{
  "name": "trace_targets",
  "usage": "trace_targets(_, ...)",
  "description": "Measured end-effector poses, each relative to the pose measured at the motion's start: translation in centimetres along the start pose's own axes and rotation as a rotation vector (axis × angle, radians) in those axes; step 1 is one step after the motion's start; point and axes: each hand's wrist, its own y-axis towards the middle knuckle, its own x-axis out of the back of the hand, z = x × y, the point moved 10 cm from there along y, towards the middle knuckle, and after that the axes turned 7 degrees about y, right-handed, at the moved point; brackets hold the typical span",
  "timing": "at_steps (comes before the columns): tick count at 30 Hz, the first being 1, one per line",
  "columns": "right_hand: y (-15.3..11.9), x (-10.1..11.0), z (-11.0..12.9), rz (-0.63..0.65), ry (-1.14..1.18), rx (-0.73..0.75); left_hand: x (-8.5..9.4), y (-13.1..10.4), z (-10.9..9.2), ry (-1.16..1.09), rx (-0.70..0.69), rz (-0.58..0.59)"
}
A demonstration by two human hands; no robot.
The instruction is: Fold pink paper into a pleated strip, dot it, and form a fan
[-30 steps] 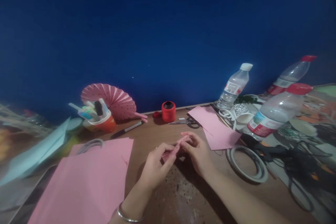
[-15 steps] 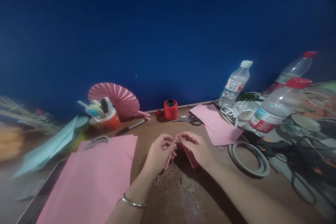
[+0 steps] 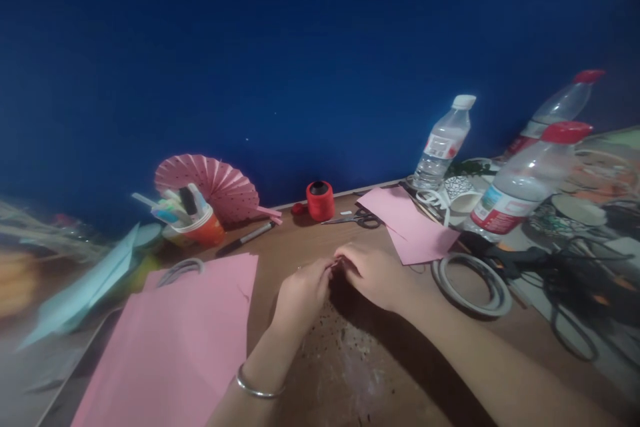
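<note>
My left hand [image 3: 303,290] and my right hand [image 3: 370,273] meet over the middle of the table. Both are closed, fingertips pinched together. Only a sliver of the folded pink paper [image 3: 336,262] shows between them; the rest is hidden behind the fingers. A silver bangle [image 3: 257,387] is round the left wrist. Beyond the hands lie scissors [image 3: 357,218] and a red spool of thread [image 3: 320,201]. To the left, large pink paper sheets [image 3: 175,340] lie flat beside my left forearm.
A pleated pink paper fan [image 3: 210,180] stands behind an orange cup of pens [image 3: 205,228], with a marker [image 3: 247,238] nearby. On the right are a pink paper piece [image 3: 407,223], a roll of tape [image 3: 470,285], a white-capped bottle [image 3: 443,143] and red-capped bottles [image 3: 525,180].
The folded pink paper, earlier spread in two pleated halves between my hands, is now mostly hidden. My hands have turned and closed over it. The view has shifted slightly.
</note>
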Motion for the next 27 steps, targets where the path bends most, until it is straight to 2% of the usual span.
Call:
trace_targets(5, 0.0, -0.8, 0.0, 0.048, -0.154, 0.058, -0.6, -0.2, -1.4, 0.099, -0.114, 0.058)
trace_targets(10, -0.2, -1.0, -0.7, 0.077, -0.397, 0.040, -1.0, -0.6, -1.4, 0.226, -0.112, 0.093)
trace_targets(17, -0.2, -2.1, -1.0, 0.190, -0.366, 0.038, -1.4, -0.7, -1.3, 0.219, -0.065, 0.166)
trace_targets(20, -0.2, -1.8, -1.4, 0.166, -0.302, -0.010, -1.1, -0.6, -0.8, 0.162, -0.025, 0.150)
trace_targets(23, -0.1, -0.2, -2.2, 0.067, -0.265, -0.087, -0.5, -0.4, 0.2, 0.030, 0.046, 0.089)
trace_targets(27, 0.2, 2.5, -2.6, -0.066, -0.277, -0.099, -0.1, 0.0, 1.4, -0.342, 0.158, 0.024)
